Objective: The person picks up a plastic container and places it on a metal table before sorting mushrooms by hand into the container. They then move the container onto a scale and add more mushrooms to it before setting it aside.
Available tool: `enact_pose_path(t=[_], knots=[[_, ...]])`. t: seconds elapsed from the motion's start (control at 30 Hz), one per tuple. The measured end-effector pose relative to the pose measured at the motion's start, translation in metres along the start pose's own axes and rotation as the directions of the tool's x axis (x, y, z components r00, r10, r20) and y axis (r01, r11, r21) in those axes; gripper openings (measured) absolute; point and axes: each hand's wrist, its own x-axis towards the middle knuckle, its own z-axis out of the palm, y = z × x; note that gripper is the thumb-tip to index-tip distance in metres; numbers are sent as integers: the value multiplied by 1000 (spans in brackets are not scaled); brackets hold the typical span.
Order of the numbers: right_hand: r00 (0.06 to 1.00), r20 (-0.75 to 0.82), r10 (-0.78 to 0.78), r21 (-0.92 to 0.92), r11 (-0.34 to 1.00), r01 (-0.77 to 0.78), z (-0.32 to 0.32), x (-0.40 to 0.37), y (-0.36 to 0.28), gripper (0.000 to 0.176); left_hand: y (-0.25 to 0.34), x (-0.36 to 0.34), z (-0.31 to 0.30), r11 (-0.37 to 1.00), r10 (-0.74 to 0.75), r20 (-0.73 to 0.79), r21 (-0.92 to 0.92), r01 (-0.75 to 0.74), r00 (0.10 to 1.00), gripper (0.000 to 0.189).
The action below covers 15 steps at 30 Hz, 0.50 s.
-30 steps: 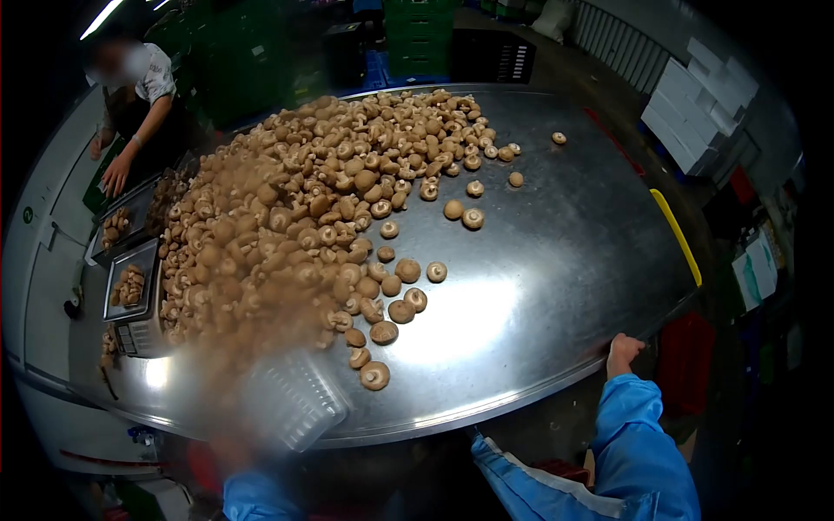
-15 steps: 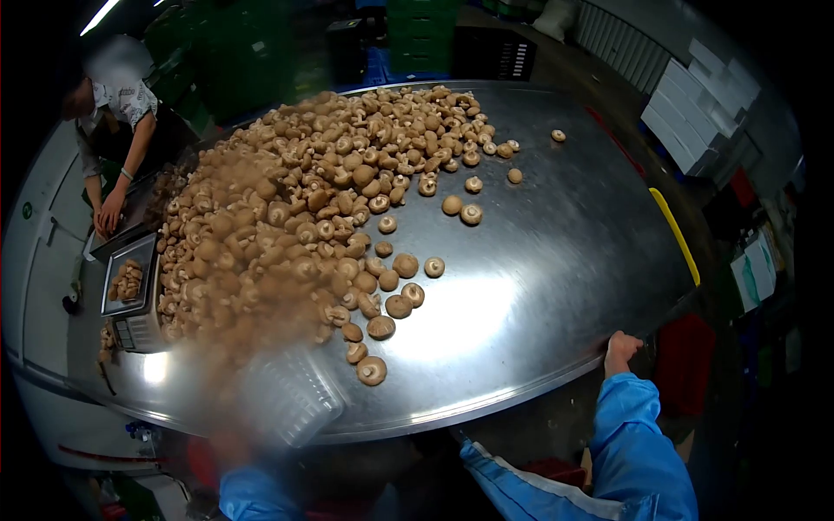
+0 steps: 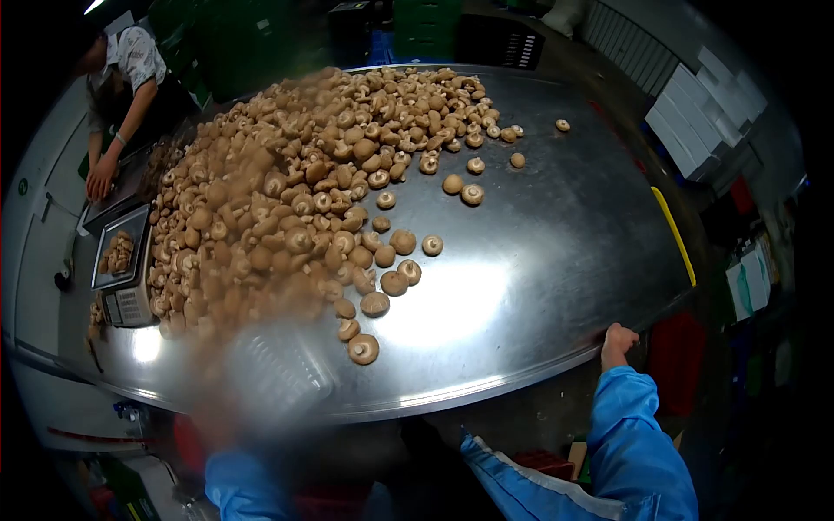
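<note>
My left hand (image 3: 214,418) is blurred at the lower left, at the near end of a clear plastic tray (image 3: 280,369), which it holds by the side. The tray is tilted over the near table edge, and I see nothing in it. Beyond it spreads a large heap of brown mushrooms (image 3: 287,191), partly smeared by a hazy patch on the view. My right hand (image 3: 618,344) is closed on the rim at the near right of the steel table (image 3: 556,234), in a blue sleeve.
At the left a scale (image 3: 129,300) carries a tray of mushrooms (image 3: 116,253). Past it, a co-worker's hand (image 3: 102,176) rests near a dark tray. White foam boxes (image 3: 691,117) stand far right, green crates (image 3: 426,30) at the back. A yellow strip (image 3: 674,236) edges the table's right side.
The view has tipped slightly, so the table and mushrooms sit a little higher in it. My left hand and the tray keep their place by the near edge; my right hand stays on the rim.
</note>
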Motion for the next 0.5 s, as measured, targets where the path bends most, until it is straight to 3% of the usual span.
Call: enact_pose_path(t=[0.1,0.2,0.27,0.3,0.4,0.47,0.5], knots=[[999,-24,-37,5,999,37,6,9,8,66,1,2,-1,990,1,45,143,-8,999,44],[997,-25,-68,55,996,70,13,16,12,67,-4,4,7,993,-89,-25,-83,87,996,42],[998,-1,-68,132,989,67,12,19,11,68,-9,7,5,967,159,10,198,-157,987,40],[993,36,-109,79,991,106,17,29,15,69,-11,7,4,901,273,62,332,-278,960,39],[978,112,-178,-49,982,184,32,59,33,72,-9,8,0,839,316,91,438,-323,945,39],[989,64,-136,-1,991,137,12,26,14,72,-13,16,6,949,179,23,260,-179,984,42],[995,24,-97,57,994,96,3,5,3,72,5,8,-7,955,167,57,238,-176,984,46]])
